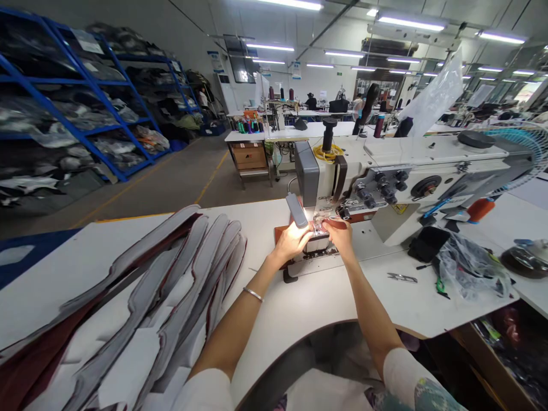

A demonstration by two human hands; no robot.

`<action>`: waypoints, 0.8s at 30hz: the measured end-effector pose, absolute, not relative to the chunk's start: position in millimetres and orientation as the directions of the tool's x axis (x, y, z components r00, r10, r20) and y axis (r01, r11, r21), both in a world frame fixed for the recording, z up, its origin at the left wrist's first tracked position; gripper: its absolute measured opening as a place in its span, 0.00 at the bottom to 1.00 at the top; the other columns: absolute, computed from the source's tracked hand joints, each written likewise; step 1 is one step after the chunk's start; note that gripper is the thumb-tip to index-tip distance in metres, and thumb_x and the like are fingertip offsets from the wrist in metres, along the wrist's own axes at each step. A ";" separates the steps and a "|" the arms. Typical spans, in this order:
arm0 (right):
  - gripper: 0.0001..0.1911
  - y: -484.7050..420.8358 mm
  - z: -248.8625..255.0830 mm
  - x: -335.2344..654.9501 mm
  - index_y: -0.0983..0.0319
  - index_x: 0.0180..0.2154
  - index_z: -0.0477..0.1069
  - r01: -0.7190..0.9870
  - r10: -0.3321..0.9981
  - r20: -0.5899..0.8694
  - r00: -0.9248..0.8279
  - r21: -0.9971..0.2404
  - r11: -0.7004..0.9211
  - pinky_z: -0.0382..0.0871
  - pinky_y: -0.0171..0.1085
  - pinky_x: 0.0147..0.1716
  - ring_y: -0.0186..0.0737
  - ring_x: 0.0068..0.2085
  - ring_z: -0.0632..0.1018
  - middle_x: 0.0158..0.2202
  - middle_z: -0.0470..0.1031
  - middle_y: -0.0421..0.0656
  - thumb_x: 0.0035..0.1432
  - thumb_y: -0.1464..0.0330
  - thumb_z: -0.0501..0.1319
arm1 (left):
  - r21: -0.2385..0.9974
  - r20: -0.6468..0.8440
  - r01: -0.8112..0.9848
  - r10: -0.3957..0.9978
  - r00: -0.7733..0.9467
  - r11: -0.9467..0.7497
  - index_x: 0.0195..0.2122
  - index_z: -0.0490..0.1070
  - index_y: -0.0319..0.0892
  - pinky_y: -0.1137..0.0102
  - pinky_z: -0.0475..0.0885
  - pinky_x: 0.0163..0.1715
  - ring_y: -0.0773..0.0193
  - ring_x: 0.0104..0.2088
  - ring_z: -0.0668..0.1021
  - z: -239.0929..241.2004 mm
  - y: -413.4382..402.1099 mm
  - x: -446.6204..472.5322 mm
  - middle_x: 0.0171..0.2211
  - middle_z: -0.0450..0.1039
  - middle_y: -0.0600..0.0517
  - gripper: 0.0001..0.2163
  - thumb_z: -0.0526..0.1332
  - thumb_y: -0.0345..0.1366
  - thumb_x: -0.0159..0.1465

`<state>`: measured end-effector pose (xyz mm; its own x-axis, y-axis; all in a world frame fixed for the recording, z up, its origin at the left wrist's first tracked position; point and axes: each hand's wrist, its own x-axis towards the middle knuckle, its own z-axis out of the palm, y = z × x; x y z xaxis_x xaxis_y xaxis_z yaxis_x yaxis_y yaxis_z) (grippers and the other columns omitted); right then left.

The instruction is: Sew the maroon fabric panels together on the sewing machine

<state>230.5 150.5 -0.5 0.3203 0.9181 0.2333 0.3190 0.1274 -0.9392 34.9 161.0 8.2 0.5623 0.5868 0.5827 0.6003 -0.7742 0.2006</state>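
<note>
At the needle area of a white sewing machine [342, 171], both hands work close together under a bright lamp. My left hand [293, 241] is on the left of the presser foot [317, 227], fingers bent and pressed together; what they pinch is hidden. My right hand [341, 235] is closed on a small reddish-brown piece [336, 224] just right of the foot; its exact kind is unclear. A flat reddish-brown panel [280, 232] shows behind my left hand. On the table to the left lies a pile of grey padded pieces [192, 274] with dark red edging.
Thread snips [402, 278] lie right of the machine, near a clear plastic bag [471, 265] and an orange thread cone [480, 210]. A fan [524, 151] stands at the far right. Blue shelves [81, 97] hold wrapped goods. Other sewing tables and people are farther back.
</note>
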 end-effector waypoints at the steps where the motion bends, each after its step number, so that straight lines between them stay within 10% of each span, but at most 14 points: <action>1: 0.13 151.5 0.3 231.1 0.61 0.26 0.71 0.329 0.920 0.228 0.318 -0.937 0.118 0.64 0.34 0.25 0.34 0.19 0.68 0.13 0.65 0.36 0.53 0.58 0.64 | 0.210 0.588 0.600 0.590 0.553 -0.772 0.46 0.73 0.41 0.63 0.73 0.53 0.58 0.48 0.77 7.9 161.1 35.9 0.47 0.77 0.46 0.15 0.49 0.39 0.74; 17: 0.17 157.6 -6.2 239.5 0.62 0.28 0.76 0.351 0.923 0.271 0.272 -0.921 0.167 0.64 0.36 0.23 0.38 0.18 0.70 0.14 0.68 0.39 0.52 0.53 0.64 | 0.332 0.603 0.602 0.654 0.456 -0.726 0.45 0.74 0.39 0.61 0.74 0.52 0.58 0.49 0.78 0.6 151.2 49.1 0.46 0.78 0.44 0.14 0.50 0.38 0.74; 24: 0.24 173.8 -22.1 254.1 0.64 0.30 0.78 0.551 0.812 0.502 0.298 -0.785 0.283 0.69 0.47 0.45 0.54 0.39 0.78 0.32 0.80 0.53 0.48 0.48 0.64 | 0.286 0.346 0.839 0.866 0.361 -0.464 0.53 0.73 0.46 0.76 0.65 0.60 0.68 0.57 0.73 34.3 133.7 -11.9 0.55 0.74 0.54 0.12 0.54 0.39 0.74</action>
